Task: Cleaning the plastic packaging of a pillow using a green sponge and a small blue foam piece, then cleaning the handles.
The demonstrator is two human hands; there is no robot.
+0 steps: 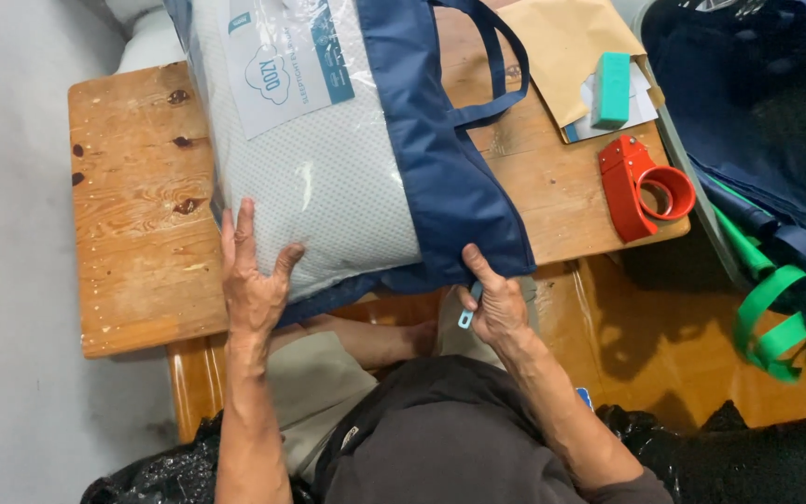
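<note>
Pressing flat on the white pillow (314, 177), the left hand (252, 280) lies open with fingers spread, gripping nothing. The right hand (494, 303) is closed around a small light-blue zipper pull (465, 317) at the corner of the navy bag (450, 168). The pillow sits partly inside that bag on the wooden desk (132, 233). Zipping well likely means keeping the pillow pushed down and away from the bag's edge, drawing the pull steadily along it. A red tape dispenser (644, 191) lies well apart.

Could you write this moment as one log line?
left hand: flat on pillow | right hand: pinching zipper pull at bag corner | tape dispenser: untouched
</note>
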